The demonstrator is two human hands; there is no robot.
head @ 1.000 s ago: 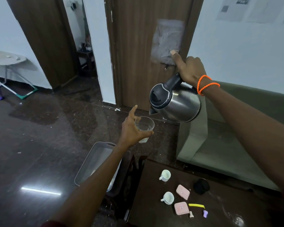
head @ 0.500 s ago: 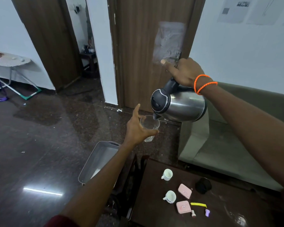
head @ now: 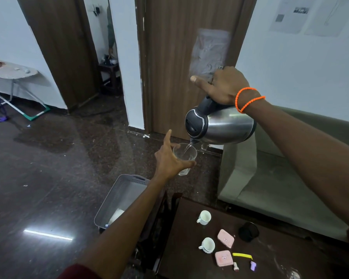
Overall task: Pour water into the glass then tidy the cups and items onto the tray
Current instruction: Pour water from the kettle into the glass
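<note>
Left grip (head: 169,161) wraps the glass (head: 184,156); right grip (head: 225,85) clamps kettle (head: 220,124) handle. Keep spout over glass rim, pour slow w/ steady tilt.

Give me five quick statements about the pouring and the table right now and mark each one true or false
1. The right hand tilts the steel kettle over the glass. True.
2. The left hand holds the glass above the floor, not on the table. True.
3. Both white cups are already in the grey tray. False: the two cups sit on the dark table.
4. The orange bracelet is on the left wrist. False: it is on the right wrist.
5. Water is running from the spout into the glass. True.
</note>
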